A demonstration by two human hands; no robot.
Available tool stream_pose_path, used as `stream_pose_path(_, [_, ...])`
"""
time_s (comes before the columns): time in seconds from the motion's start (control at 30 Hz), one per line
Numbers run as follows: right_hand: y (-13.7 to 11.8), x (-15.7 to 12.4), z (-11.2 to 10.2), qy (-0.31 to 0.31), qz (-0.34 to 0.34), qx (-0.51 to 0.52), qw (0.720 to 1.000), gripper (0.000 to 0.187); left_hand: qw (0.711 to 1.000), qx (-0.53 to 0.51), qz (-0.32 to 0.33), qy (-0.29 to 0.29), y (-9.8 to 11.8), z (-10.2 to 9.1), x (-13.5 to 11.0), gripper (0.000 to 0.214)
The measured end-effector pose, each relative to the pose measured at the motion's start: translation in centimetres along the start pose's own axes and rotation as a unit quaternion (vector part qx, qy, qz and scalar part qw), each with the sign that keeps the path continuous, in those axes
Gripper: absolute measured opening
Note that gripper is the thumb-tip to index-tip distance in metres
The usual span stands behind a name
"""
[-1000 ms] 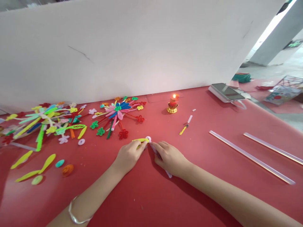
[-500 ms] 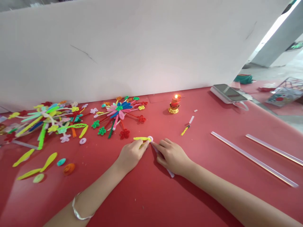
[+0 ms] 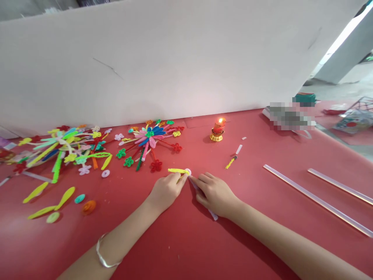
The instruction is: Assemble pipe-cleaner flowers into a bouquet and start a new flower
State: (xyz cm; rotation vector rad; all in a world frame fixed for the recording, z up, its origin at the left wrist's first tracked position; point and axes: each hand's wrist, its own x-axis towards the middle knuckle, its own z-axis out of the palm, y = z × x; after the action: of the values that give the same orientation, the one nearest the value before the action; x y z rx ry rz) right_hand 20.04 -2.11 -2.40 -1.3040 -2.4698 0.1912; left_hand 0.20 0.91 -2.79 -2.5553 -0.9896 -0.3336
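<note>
My left hand (image 3: pixel 166 189) rests on the red table (image 3: pixel 186 241) and pinches a yellow pipe-cleaner petal (image 3: pixel 176 170) beside a small pale pink coil (image 3: pixel 188 171). My right hand (image 3: pixel 214 193) is closed round a short clear glue stick (image 3: pixel 213 215), its tip at the pink coil. Both hands meet at that spot. A silver bracelet (image 3: pixel 102 258) is on my left wrist.
A lit red candle in a gold holder (image 3: pixel 217 130) stands behind my hands. Pipe-cleaner flowers (image 3: pixel 148 142) and loose petals (image 3: pixel 55 153) spread to the left. Two long clear glue sticks (image 3: pixel 316 199) lie to the right. A white board (image 3: pixel 175 62) backs the table.
Both hands stay together at the yellow petal and pink coil. The view has drifted slightly, with everything shifted a little right.
</note>
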Motion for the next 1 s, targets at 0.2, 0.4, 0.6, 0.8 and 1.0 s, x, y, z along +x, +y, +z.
stream_pose_path(0.2, [0.03,-0.11,0.36,0.018,-0.004,-0.002,1.0,0.041,0.998,0.039,0.017,0.039,0.2,-0.54,-0.04,0.039])
stream_pose_path(0.4, [0.09,-0.29,0.42,0.027,-0.015,-0.006,1.0,0.042,0.997,0.047,0.021,0.05,0.42,-0.77,-0.17,0.037])
stream_pose_path(0.6, [0.11,-0.38,0.54,0.021,-0.014,0.003,1.0,0.042,0.997,0.059,0.016,0.056,0.54,-0.79,-0.23,0.038])
stream_pose_path(0.8, [0.25,-0.37,0.67,0.032,-0.022,-0.007,0.999,0.039,0.996,0.061,0.018,0.065,0.58,-0.75,-0.08,0.038])
stream_pose_path(1.0, [0.25,-0.32,0.74,0.024,-0.014,-0.022,0.999,0.04,0.996,0.068,0.013,0.052,0.57,-0.41,0.02,0.038])
